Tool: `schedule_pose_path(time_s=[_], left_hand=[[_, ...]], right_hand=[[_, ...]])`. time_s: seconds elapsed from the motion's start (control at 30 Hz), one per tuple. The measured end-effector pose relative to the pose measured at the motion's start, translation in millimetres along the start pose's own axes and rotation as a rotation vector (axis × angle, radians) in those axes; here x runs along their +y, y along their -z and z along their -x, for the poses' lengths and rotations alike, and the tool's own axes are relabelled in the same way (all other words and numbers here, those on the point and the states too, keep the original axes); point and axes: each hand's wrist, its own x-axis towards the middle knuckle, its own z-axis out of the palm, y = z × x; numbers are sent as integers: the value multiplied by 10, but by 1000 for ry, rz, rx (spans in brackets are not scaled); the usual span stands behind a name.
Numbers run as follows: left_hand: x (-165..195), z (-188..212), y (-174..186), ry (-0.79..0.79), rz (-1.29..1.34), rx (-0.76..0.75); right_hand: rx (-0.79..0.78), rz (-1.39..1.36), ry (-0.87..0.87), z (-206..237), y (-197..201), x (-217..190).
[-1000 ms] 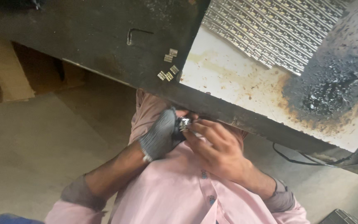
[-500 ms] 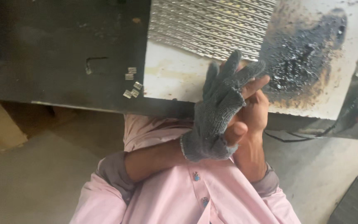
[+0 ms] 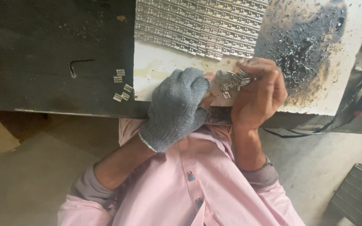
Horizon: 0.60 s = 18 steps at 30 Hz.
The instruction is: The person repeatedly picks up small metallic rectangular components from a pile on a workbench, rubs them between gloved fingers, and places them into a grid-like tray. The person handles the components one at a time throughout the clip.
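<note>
While cupped, right hand (image 3: 258, 94) maybe holds hinges (image 3: 231, 80).

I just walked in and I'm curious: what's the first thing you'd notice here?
The grey knitted glove on the left hand, at the table's near edge, stands out. Beside it the bare right hand cups a heap of small shiny metal pieces. Behind them rows of metal pieces lie packed in a sheet, beside a black sooty patch.

- A dark workbench (image 3: 42, 37) carries a white sheet (image 3: 156, 69), stained and scorched black on the right.
- Rows of small metal hinges (image 3: 197, 25) cover the sheet's top.
- Five loose hinges (image 3: 121, 86) (near an Allen key (image 3: 78, 65)) lie on the dark surface.
</note>
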Motion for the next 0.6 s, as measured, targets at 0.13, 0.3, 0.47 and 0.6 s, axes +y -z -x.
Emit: schedule_pose_path(time_s=[0.13,0.3,0.47,0.6], left_hand=[[-18,-37,-46,14,-6,8],[-78,-96,-47,-9,-71,-39],[-107,-115,-24,-4,-6,-48],[-221,14,203,3,99,47]], right_hand=[[-191,72,-52,-122,40,-230],[-485,1037,70,-194,221,-639],[-513,1217,93,-94,263,-609],[-483,1178,109,-118,248,-621]])
